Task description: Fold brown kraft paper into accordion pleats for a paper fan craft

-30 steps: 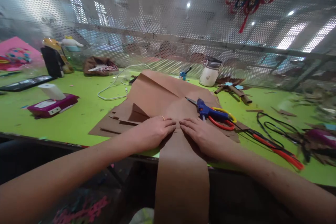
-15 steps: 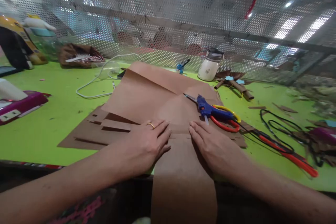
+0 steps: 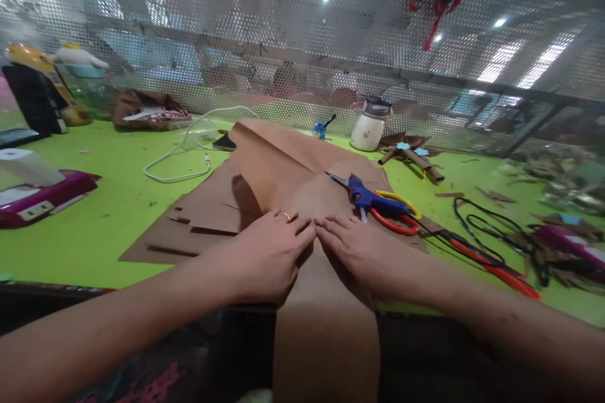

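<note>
A long strip of brown kraft paper (image 3: 326,327) runs up from below the table's front edge onto a stack of brown sheets (image 3: 189,208). My left hand (image 3: 276,249), with a ring on one finger, pinches the strip from the left. Opposite it, my right hand (image 3: 352,245) grips the paper from the right, and the fingertips of both hands nearly meet. My thumbs are mostly hidden. Just beyond my right hand, a blue glue gun (image 3: 378,200) lies over scissors with yellow and red handles (image 3: 397,225). The sheet's left part curls up off the stack.
On the left lie a purple power strip (image 3: 61,198) and a white cable (image 3: 177,176). A white jar (image 3: 368,129) and rolled brown paper pieces (image 3: 416,157) stand behind. Black cord (image 3: 482,233) and a red-handled tool (image 3: 505,274) are at right. A perforated metal screen (image 3: 283,44) closes the back.
My hands have drawn together along the strip, from apart on its two edges to nearly touching. The sheet's left side has lifted and curled. The view has shifted slightly.
</note>
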Available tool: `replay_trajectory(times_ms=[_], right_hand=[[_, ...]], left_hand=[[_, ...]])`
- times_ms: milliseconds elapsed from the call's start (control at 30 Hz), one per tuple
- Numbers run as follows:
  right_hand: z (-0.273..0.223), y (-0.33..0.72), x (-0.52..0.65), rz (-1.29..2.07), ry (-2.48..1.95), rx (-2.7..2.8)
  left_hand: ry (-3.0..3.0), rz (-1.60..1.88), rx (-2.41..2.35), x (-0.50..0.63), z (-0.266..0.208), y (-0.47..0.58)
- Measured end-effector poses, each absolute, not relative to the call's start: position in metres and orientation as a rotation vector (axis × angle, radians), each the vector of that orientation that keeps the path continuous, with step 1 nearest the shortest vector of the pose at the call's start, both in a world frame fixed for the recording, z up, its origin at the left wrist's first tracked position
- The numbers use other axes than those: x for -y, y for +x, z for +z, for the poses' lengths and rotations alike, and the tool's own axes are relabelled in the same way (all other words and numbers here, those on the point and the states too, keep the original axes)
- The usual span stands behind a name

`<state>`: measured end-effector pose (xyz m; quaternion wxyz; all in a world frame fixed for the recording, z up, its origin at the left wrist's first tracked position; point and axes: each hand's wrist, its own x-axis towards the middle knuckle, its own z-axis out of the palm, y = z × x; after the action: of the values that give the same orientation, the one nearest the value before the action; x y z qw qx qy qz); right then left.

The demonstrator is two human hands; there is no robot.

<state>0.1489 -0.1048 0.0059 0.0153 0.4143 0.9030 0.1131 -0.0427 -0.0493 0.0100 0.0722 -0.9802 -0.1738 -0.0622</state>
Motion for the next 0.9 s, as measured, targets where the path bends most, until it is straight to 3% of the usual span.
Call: replay_trajectory(times_ms=[733, 900], right_hand=[[-0.008, 0.148, 0.120, 0.817, 1.448, -2.426], [-0.006, 0.146, 0.124, 0.798, 1.464, -2.430]], left_hand=[[-2.856, -0.356, 0.630, 0.047, 0.001, -0.067], [-2.971, -0.178, 0.605, 0.035, 0.019, -0.065]])
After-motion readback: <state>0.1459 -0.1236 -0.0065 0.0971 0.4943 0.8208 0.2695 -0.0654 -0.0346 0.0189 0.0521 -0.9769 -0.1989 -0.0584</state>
